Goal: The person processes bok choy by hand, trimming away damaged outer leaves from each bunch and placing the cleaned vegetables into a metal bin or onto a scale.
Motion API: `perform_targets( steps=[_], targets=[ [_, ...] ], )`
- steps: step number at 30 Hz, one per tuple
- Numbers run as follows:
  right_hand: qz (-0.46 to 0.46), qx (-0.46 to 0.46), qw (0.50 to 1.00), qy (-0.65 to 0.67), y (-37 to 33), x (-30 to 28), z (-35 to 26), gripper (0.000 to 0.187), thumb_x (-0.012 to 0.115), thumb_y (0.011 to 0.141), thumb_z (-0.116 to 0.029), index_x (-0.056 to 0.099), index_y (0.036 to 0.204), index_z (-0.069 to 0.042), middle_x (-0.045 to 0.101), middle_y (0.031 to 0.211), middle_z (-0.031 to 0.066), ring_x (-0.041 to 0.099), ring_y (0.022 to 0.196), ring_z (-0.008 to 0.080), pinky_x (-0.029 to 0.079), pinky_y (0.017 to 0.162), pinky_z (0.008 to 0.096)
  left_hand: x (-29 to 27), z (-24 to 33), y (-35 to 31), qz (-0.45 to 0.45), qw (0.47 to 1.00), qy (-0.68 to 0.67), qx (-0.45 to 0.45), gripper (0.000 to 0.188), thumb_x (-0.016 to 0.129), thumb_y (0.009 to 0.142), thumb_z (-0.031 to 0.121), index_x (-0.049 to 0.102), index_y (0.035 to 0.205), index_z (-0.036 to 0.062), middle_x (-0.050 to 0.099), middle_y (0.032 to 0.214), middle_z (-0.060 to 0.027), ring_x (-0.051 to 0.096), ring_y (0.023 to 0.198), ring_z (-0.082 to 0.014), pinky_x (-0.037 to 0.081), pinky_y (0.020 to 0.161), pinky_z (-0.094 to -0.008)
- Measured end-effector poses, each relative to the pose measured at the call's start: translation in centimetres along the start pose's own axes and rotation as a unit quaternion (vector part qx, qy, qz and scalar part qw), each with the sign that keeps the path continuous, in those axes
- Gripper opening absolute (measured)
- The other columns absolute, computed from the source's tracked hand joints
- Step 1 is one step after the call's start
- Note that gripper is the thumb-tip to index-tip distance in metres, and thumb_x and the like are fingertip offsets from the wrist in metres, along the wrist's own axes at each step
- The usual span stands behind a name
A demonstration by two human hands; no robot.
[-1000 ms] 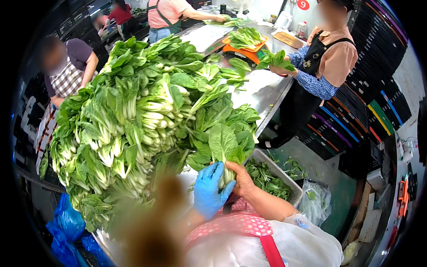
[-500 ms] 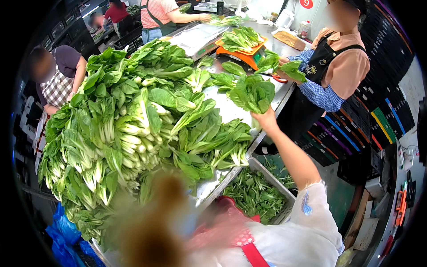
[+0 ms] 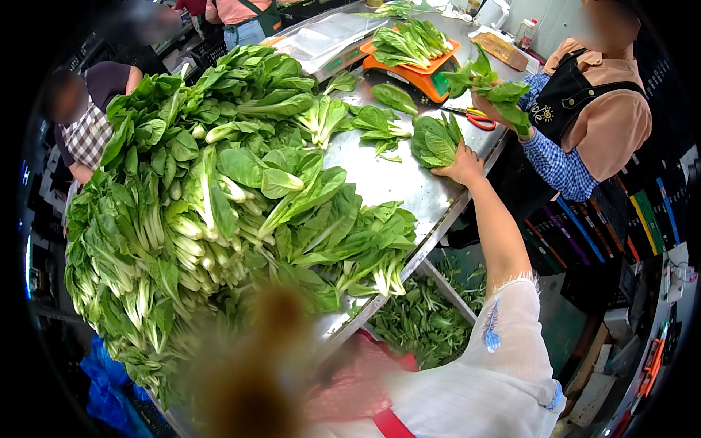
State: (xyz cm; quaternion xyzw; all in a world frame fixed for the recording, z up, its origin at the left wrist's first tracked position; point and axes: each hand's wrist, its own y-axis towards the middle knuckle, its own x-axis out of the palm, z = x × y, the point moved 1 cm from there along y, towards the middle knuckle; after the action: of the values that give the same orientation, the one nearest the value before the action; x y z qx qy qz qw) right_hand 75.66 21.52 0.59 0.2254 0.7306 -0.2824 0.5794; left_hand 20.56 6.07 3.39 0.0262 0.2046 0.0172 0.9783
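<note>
My right hand (image 3: 461, 165) reaches across the metal table and is closed round the base of a bok choy bunch (image 3: 435, 140), held low at the table's right edge. Leaves point away from me; the stems are hidden by my fingers. Beside it lies a smaller bok choy (image 3: 380, 125) and a single loose leaf (image 3: 394, 98). A big heap of bok choy (image 3: 212, 197), pale stems and green leaves, covers the left and middle of the table. My left hand does not show; a blurred brown shape hides the lower middle.
An orange scale (image 3: 416, 82) carries more greens, with red-handled scissors (image 3: 480, 120) near it. Across the right edge, a co-worker (image 3: 584, 124) handles leaves. Another person (image 3: 91, 139) stands far left. Below the edge, a crate holds loose leaves (image 3: 420, 325).
My right hand has moved right and slightly farther away with the bok choy, which is now lower over the table. The view has shifted; the co-worker's leaves are held higher.
</note>
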Motion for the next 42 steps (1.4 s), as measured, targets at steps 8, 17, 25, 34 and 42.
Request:
perform_targets(
  steps=[8, 17, 25, 34, 42],
  targets=[
    [0.215, -0.091, 0.972, -0.001, -2.8, 1.3, 0.1, 0.120, 0.080, 0.052, -0.054, 0.018, 0.136, 0.005, 0.035, 0.135, 0.0236, 0.038, 0.123, 0.0345, 0.033, 0.100, 0.0432, -0.1, 0.6, -1.1, 0.021, 0.997, -0.063, -0.026, 0.026, 0.056, 0.079, 0.002, 0.058, 0.105, 0.0058, 0.048, 0.119, -0.0076, 0.051, 0.099, -0.0152, 0.043, 0.079, -0.0257],
    [0.040, -0.265, 0.878, 0.397, -25.2, -2.1, -9.7, 0.033, 0.068, 0.079, -0.016, 0.058, 0.107, -0.001, 0.062, 0.103, 0.0145, 0.059, 0.096, 0.0267, 0.045, 0.085, 0.0330, -3.0, -1.5, -0.4, -0.251, 0.906, 0.269, 0.209, 0.031, 0.057, 0.083, 0.023, 0.058, 0.110, 0.0091, 0.055, 0.116, -0.0135, 0.047, 0.114, -0.0325, 0.035, 0.095, -0.0416],
    [0.105, -0.512, 0.834, 0.179, -38.0, 6.3, -23.9, 0.030, 0.068, 0.075, -0.025, 0.062, 0.098, -0.007, 0.061, 0.092, 0.0109, 0.056, 0.089, 0.0260, 0.041, 0.075, 0.0369, -7.7, -5.8, -1.8, -0.274, 0.902, 0.255, 0.216, 0.034, 0.056, 0.083, 0.028, 0.057, 0.112, 0.0106, 0.056, 0.114, -0.0103, 0.047, 0.113, -0.0307, 0.033, 0.095, -0.0440],
    [0.068, -0.486, 0.868, 0.080, -38.0, 7.9, -27.4, 0.026, 0.064, 0.076, -0.029, 0.062, 0.077, -0.003, 0.062, 0.080, 0.0149, 0.060, 0.075, 0.0295, 0.045, 0.067, 0.0406, -12.5, -7.8, -2.0, -0.077, 0.946, 0.200, 0.242, 0.032, 0.061, 0.077, 0.014, 0.058, 0.109, 0.0098, 0.059, 0.105, -0.0112, 0.055, 0.096, -0.0293, 0.042, 0.084, -0.0405],
    [-0.029, -0.375, 0.920, 0.106, -34.4, 14.4, -31.3, 0.027, 0.060, 0.073, -0.017, 0.056, 0.094, 0.000, 0.060, 0.087, 0.0189, 0.060, 0.083, 0.0338, 0.049, 0.071, 0.0434, -11.5, -10.2, 6.4, 0.009, 0.895, 0.431, 0.112, 0.045, 0.058, 0.074, 0.012, 0.051, 0.118, 0.0065, 0.057, 0.094, -0.0158, 0.055, 0.087, -0.0328, 0.046, 0.076, -0.0409]
  ],
)
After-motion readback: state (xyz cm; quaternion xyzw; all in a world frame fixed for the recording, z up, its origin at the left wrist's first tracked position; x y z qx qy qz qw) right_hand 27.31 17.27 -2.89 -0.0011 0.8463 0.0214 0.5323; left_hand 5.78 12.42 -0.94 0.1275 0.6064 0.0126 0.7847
